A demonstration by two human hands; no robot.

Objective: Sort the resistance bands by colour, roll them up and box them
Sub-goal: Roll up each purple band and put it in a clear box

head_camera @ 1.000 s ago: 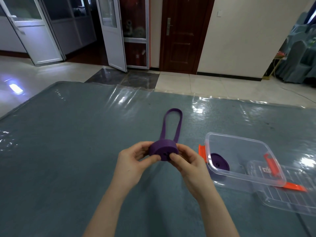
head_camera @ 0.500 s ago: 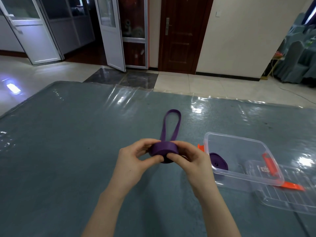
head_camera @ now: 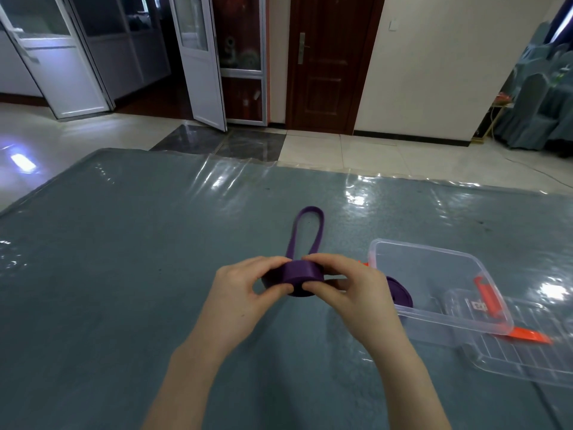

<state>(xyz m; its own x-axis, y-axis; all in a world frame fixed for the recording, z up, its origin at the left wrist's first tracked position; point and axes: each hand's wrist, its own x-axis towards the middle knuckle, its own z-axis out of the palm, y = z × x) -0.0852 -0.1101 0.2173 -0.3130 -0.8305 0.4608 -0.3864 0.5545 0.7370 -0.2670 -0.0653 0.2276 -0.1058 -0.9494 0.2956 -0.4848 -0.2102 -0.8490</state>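
Purple band (head_camera: pixel 302 276) half-rolled, thick coil, loose loop trailing on table (head_camera: pixel 124 274).

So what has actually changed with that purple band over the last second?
Both hands, left hand and right hand, have kept turning the purple rubber resistance band: the coil's flat face pointed at the camera before, now its side does, and the fingers have closed further over it. The loose loop on the grey-blue table looks slightly shorter. The clear plastic box, the rolled purple band inside and the clear lid have stayed put.
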